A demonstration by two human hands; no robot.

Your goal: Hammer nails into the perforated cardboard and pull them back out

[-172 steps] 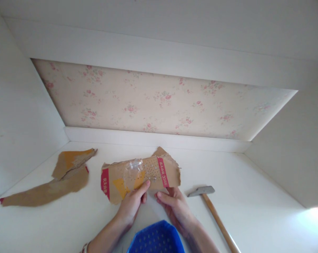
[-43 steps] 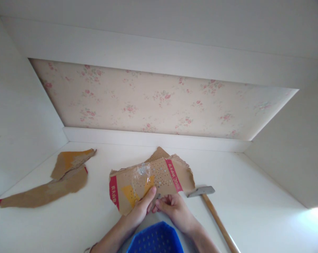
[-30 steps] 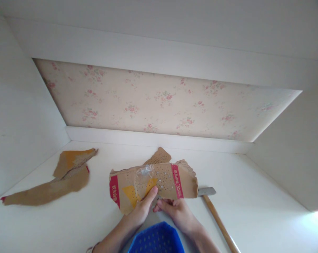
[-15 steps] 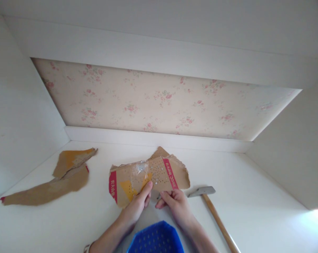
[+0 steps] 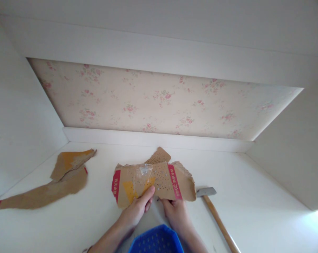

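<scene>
Head view: cardboard (image 5: pixel 163 181), torn along its upper and right edges, flat, and peppered with small holes, is held above the basket and between the scrap and the hammer. Left hand (image 5: pixel 139 206) pinches its lower edge, thumb on the printed face. Right hand (image 5: pixel 175 212) has its fingers partly behind the same edge; their grip cannot be told. A dark speck at its fingertips is too small to identify. Crinkled clear film (image 5: pixel 145 169) adheres near mid-panel. A perforated brown piece (image 5: pixel 160 155) shows behind. Scrap (image 5: pixel 51 195): brown, ragged. Basket (image 5: pixel 163 227): blue, angular, holed. Hammer (image 5: pixel 216 217): grey head, wooden handle. Markings: yellow blocks; two red bands bearing white Chinese characters, partly blurred.
</scene>
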